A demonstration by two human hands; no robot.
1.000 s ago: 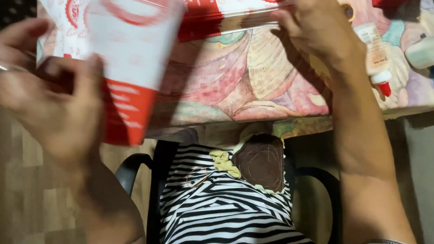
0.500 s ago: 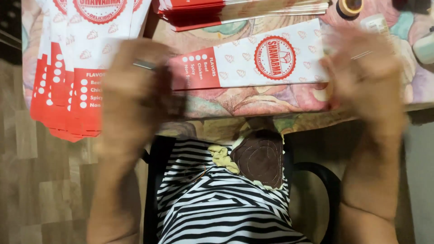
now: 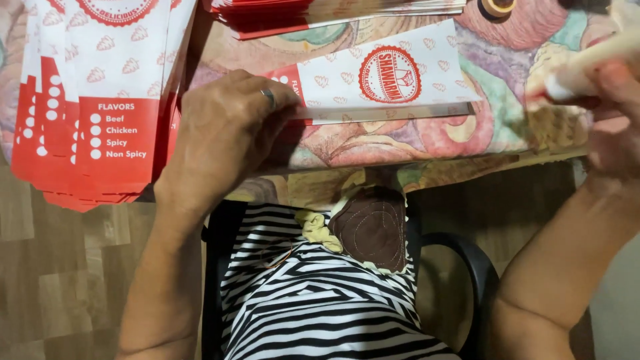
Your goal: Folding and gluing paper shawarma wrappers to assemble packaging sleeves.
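Observation:
A flat white and red paper sleeve [image 3: 393, 77] lies crosswise on the patterned tablecloth [image 3: 513, 127], its lower flap showing a grey strip. My left hand [image 3: 223, 137], with a ring on one finger, presses down on the sleeve's red left end. At the right edge my right hand [image 3: 617, 120] grips a white glue bottle [image 3: 587, 67] with a red tip, held above the cloth to the right of the sleeve and blurred.
A stack of the same red and white sleeves [image 3: 100, 100] hangs over the table's left edge. Another pile of flat sleeves [image 3: 333, 13] lies at the back, with a tape roll [image 3: 497, 7] beside it. Below the table edge are my striped lap and a black chair [image 3: 467, 267].
A second ago my left hand held a sleeve up near the camera. That sleeve now lies flat under my left hand, and my right hand has picked up the glue bottle.

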